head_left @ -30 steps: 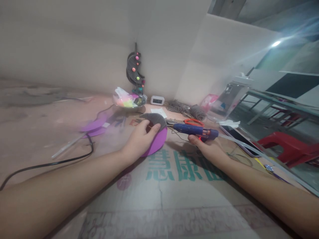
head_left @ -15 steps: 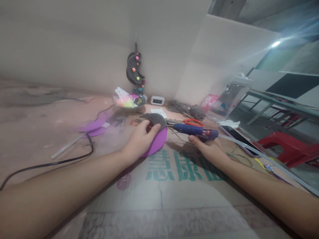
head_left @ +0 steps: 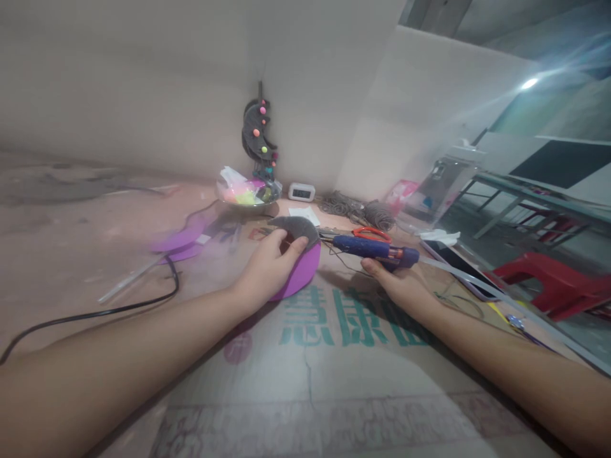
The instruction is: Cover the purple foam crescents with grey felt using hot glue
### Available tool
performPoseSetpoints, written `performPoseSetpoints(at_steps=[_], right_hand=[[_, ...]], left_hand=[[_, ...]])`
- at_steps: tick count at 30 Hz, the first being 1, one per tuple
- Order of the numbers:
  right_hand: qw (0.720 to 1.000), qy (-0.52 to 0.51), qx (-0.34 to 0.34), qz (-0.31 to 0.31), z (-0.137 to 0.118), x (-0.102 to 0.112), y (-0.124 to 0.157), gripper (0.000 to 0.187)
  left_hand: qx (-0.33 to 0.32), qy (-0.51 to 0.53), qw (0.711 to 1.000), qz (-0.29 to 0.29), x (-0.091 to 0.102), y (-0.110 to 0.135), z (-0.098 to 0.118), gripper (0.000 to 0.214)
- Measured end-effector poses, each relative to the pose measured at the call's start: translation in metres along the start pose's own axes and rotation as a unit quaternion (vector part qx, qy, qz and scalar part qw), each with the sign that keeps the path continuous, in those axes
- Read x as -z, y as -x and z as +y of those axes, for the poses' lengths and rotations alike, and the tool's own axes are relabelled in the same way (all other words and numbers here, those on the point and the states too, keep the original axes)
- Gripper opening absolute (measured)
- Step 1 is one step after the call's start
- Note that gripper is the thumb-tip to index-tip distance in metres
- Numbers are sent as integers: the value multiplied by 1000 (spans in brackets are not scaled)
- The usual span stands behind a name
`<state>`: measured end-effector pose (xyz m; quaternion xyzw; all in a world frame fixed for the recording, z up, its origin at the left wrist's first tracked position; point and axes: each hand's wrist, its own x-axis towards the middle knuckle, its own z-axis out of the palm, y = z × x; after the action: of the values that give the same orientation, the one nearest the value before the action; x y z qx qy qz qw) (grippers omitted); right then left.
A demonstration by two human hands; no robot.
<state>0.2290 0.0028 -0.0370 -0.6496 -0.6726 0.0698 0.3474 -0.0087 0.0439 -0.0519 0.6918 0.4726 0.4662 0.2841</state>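
Observation:
In my left hand [head_left: 267, 270] is a purple disc [head_left: 303, 273] together with a dark grey crescent [head_left: 298, 226], pinched between thumb and fingers. The crescent lies along the disc's upper edge. My right hand [head_left: 401, 286] is wrapped round a blue glue gun [head_left: 367, 248], its nozzle pointing left at the crescent's right edge. Whether the nozzle touches the crescent I cannot tell. A long pale glue stick [head_left: 470, 280] runs out of the gun's back end. Behind the gun lie red-handled scissors [head_left: 371, 234].
At the back stand a bowl [head_left: 245, 202] of colourful bits, a hanging crescent ornament [head_left: 258, 133], a white digital clock [head_left: 301, 192] and grey yarn [head_left: 356, 210]. Purple discs [head_left: 179, 245] and a black cord [head_left: 95, 315] lie left. To the right are a phone [head_left: 461, 267] and red stool [head_left: 544, 280].

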Motion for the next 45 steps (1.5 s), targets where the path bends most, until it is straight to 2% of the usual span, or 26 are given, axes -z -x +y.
performPoseSetpoints(at_steps=[11,16,19,22,25,29,36,40,45], right_hand=[[998,-51,-22,-37,-6,7,-9,49],[991,-130,-6,11,-6,19,-27,54],[990,-141,18,-16,-15,26,-43,51],[992,-107,32,-52,-24,27,-68,44],[998,-35,22,-41,-26,18,-98,45],[997,-4,2,-77,-19,-9,-131,38],[993,-11,8,-120,6,-52,-154,31],[992,-2,17,-129,15,-57,-158,34],[989,37,39,-136,14,-47,-154,35]], left_hand=[[3,14,999,-28,-1,-3,-5,36],[-12,20,998,-59,-4,-3,-5,37],[-9,20,998,-67,-5,-2,-4,37],[-6,19,998,-66,-5,-2,-3,38],[-4,17,997,-72,-5,-2,-2,39],[7,24,997,-79,-5,-3,-3,39],[0,27,996,-82,-5,-3,-2,39],[2,27,996,-80,-5,-2,0,38],[6,42,996,-74,-5,-3,-3,37]])
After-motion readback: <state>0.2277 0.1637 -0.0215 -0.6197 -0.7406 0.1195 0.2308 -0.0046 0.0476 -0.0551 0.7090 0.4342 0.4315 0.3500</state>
